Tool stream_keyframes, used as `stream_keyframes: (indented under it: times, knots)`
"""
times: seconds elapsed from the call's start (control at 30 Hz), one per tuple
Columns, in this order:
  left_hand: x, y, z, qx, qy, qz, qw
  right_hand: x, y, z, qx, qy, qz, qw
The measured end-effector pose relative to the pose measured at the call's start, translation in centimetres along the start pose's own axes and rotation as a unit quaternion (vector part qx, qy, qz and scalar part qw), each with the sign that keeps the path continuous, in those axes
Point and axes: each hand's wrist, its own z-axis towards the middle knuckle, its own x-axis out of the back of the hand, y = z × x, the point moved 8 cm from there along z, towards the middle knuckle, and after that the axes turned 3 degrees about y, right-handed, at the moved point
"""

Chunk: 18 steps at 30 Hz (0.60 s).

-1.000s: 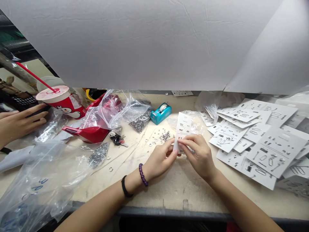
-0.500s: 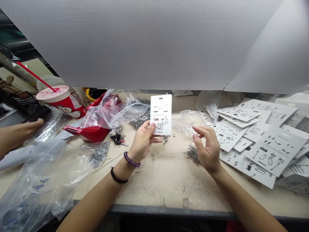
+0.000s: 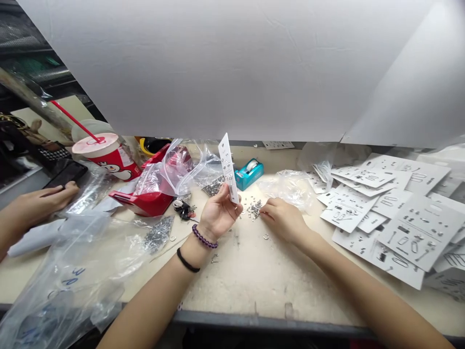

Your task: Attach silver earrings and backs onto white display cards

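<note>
A white earring card (image 3: 227, 165) with small metal pieces on its face is held upright by my left hand (image 3: 217, 216). The card is turned nearly edge-on, gripped at its lower end between thumb and fingers. My right hand (image 3: 285, 219) rests on the table, its fingertips pinched together at a small scattered pile of shiny metal bits (image 3: 255, 207). Whatever lies between those fingertips is too small to make out. A little metal ring (image 3: 266, 237) lies just in front of the right hand. The dark pile of metal pins is hidden by my right hand and forearm.
Many similar cards (image 3: 410, 228) overlap at right. Behind my hands are a teal tape dispenser (image 3: 250, 174) and a clear bag (image 3: 290, 186). Leftward are a red tray (image 3: 145, 203), keys (image 3: 184, 208), plastic bags (image 3: 98, 257), a drink cup (image 3: 109, 157) and another person's hand (image 3: 54, 198) by a phone (image 3: 67, 172).
My left hand has turned the card from facing me to nearly edge-on. My right hand has moved left and down to the metal bits, its fingers closing. The tape dispenser has come into sight.
</note>
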Motion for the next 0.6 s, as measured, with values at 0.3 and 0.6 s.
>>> stream_keyframes:
  times: [0.3, 0.6]
  knots:
    - [-1.4, -1.4, -1.1, 0.023, -0.076, -0.010, 0.997, -0.8, -0.3, 0.6, -0.023, -0.041, -0.020, 0.999]
    - [-2.1, -3.3, -2.0, 0.082, -0.105, -0.045, 0.990, -0.2, 1.3, 0.1, -0.056, -0.046, -0.096, 0.993]
